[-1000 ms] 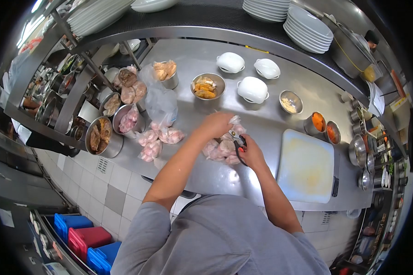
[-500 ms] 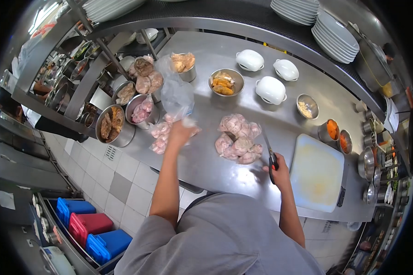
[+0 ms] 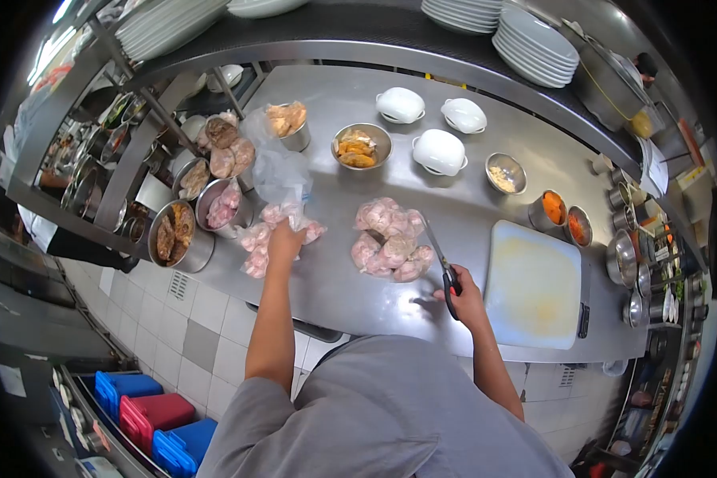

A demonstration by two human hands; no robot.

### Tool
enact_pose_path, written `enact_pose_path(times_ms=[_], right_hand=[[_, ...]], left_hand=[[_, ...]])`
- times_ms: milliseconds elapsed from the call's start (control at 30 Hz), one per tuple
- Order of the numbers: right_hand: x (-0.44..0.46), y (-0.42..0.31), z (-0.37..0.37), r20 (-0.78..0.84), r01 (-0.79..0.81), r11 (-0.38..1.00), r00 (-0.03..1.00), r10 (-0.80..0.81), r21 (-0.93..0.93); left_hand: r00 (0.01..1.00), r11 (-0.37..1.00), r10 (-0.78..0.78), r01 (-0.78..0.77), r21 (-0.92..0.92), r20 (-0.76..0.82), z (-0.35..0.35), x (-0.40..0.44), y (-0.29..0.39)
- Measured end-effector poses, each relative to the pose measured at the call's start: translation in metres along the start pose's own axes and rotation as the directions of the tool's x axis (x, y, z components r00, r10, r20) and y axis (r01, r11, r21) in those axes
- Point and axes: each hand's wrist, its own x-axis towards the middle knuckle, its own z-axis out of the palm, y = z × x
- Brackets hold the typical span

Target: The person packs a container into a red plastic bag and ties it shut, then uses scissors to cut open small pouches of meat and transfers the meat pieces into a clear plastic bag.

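Observation:
My left hand has its fingers closed on the top of a clear plastic bag of raw meat, in a pale pink cluster at the left of the steel table. A loose clear plastic bag lies just beyond it. In my right hand is a pair of black-handled scissors, blades pointing away from me. Left of the blades sits a second cluster of bagged raw meat, which neither hand touches. The white cutting board lies right of my right hand.
Steel pots of meat line the table's left end. Further back are a bowl of orange-yellow pieces and white lidded dishes. A knife lies beside the board. A shelf edge with stacked plates overhangs the far side.
My left hand has settled lower onto the left meat cluster, its fingers around the bag. My right hand keeps the scissors in about the same place. The whole view has shifted slightly.

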Motion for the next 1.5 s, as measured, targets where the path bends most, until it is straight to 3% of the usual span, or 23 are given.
enact_pose_path(times_ms=[33,100,133,200,233,300,400,533,633,700,733,833,900,1033,1133,1200,1233,1300,1367,1433,1500], right_hand=[[-0.002,0.0,0.0,0.017,-0.002,1.0,1.0,0.003,-0.009],[-0.005,0.003,0.0,0.03,0.007,1.0,1.0,-0.008,0.03],[-0.009,0.001,-0.001,0.061,0.02,1.0,0.998,-0.021,0.006],[-0.013,-0.005,0.002,0.147,0.024,0.999,0.989,-0.018,-0.038],[-0.012,-0.011,0.005,0.15,0.023,0.999,0.989,-0.018,-0.033],[-0.013,-0.034,0.013,0.22,0.139,0.978,0.97,-0.103,-0.157],[-0.006,-0.05,0.038,0.24,0.25,0.949,0.95,-0.202,-0.191],[0.012,-0.061,0.071,0.304,0.368,0.863,0.914,-0.268,-0.345],[0.019,-0.071,0.088,0.332,0.419,0.826,0.894,-0.302,-0.376],[0.027,-0.069,0.1,0.311,0.455,0.799,0.883,-0.35,-0.392],[0.031,-0.067,0.104,0.319,0.463,0.795,0.879,-0.354,-0.391],[0.038,-0.073,0.113,0.299,0.46,0.807,0.882,-0.365,-0.371],[0.041,-0.074,0.118,0.303,0.465,0.805,0.879,-0.368,-0.368],[0.05,-0.066,0.119,0.288,0.47,0.813,0.877,-0.385,-0.345],[0.059,-0.059,0.118,0.28,0.449,0.857,0.882,-0.38,-0.252],[0.058,-0.068,0.113,0.323,0.334,0.932,0.905,-0.277,-0.138],[0.056,-0.07,0.111,0.33,0.336,0.931,0.902,-0.277,-0.139],[0.051,-0.07,0.101,0.233,0.276,0.954,0.941,-0.245,-0.113],[0.044,-0.066,0.08,0.276,0.247,0.962,0.939,-0.207,-0.119],[0.031,-0.045,0.064,0.28,0.174,0.984,0.947,-0.158,-0.032],[0.02,-0.023,0.052,0.283,0.113,0.993,0.952,-0.115,0.026]], left_hand=[[1.0,1.0,0.009,-0.009,0.001,0.004,-0.001,0.0,0.002],[0.987,0.982,-0.021,0.051,-0.183,0.161,-0.016,-0.003,0.019],[0.986,0.983,-0.02,0.05,-0.178,0.167,-0.02,-0.004,0.026],[0.979,0.94,0.038,0.033,-0.339,0.202,-0.025,-0.004,0.039],[0.979,0.942,0.036,0.034,-0.334,0.202,-0.029,-0.003,0.048],[0.929,0.964,-0.018,0.114,-0.241,0.369,-0.035,-0.005,0.065],[0.922,0.939,0.081,0.057,-0.34,0.378,-0.023,-0.01,0.064],[0.899,0.955,0.035,0.098,-0.28,0.436,-0.027,-0.009,0.069],[0.881,0.956,0.14,-0.001,-0.294,0.453,-0.028,-0.008,0.072],[0.879,0.976,0.213,-0.168,-0.141,0.426,-0.027,-0.012,0.082],[0.884,0.977,0.208,-0.163,-0.14,0.42,-0.026,-0.013,0.086],[0.859,0.986,0.16,-0.111,-0.127,0.486,-0.021,-0.02,0.096],[0.864,0.947,0.321,-0.287,-0.146,0.388,-0.008,-0.025,0.095],[0.859,0.93,0.354,-0.364,-0.046,0.371,-0.006,-0.03,0.104],[0.866,0.918,0.395,-0.358,-0.171,0.307,-0.001,-0.031,0.109],[0.885,0.91,0.345,-0.232,-0.344,0.314,-0.005,-0.037,0.124],[0.888,0.912,0.338,-0.226,-0.343,0.312,-0.018,-0.038,0.128],[0.919,0.951,0.108,0.014,-0.308,0.378,-0.064,-0.038,0.14],[0.919,0.975,-0.005,0.093,-0.203,0.394,-0.091,-0.027,0.091],[0.948,1.0,0.024,-0.025,-0.002,0.319,-0.107,-0.024,0.024],[0.925,0.987,0.007,-0.068,0.148,0.38,-0.12,-0.04,-0.012]])
